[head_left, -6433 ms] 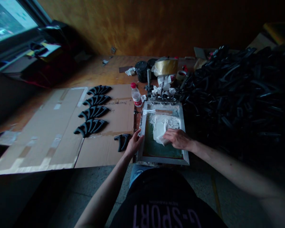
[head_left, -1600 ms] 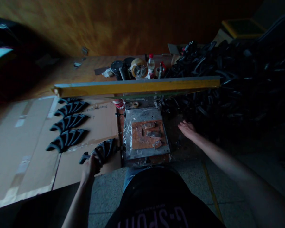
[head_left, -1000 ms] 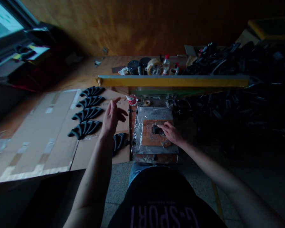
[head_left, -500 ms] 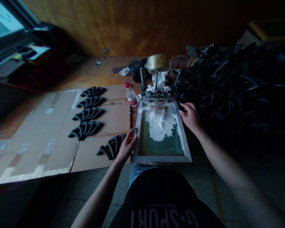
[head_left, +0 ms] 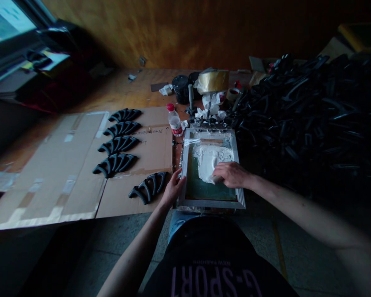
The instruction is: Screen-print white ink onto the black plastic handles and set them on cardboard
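A screen-printing frame [head_left: 187,165] with a metal border lies flat in front of me, thick white ink [head_left: 207,163] spread over its green mesh. My left hand [head_left: 174,186] grips the frame's left edge, thumb by the rim. Over the mesh, my right hand [head_left: 231,175] is closed around a small squeegee [head_left: 217,179], which its fingers mostly cover; the blade touches the ink's lower right part. Beside my left hand, a row of black curved plastic parts [head_left: 148,187] lies on cardboard.
More rows of black parts [head_left: 116,165] lie on the cardboard [head_left: 64,165] at left. A red-capped bottle [head_left: 174,120] stands by the frame's far left corner. Behind are a hinge clamp [head_left: 212,125], tape roll [head_left: 213,81] and black tub [head_left: 181,88]. Black parts [head_left: 312,111] are heaped at right.
My right hand has moved from beside the frame's right edge onto the mesh and taken hold of the squeegee, which stood at the far end of the ink. My left hand stays at the left edge.
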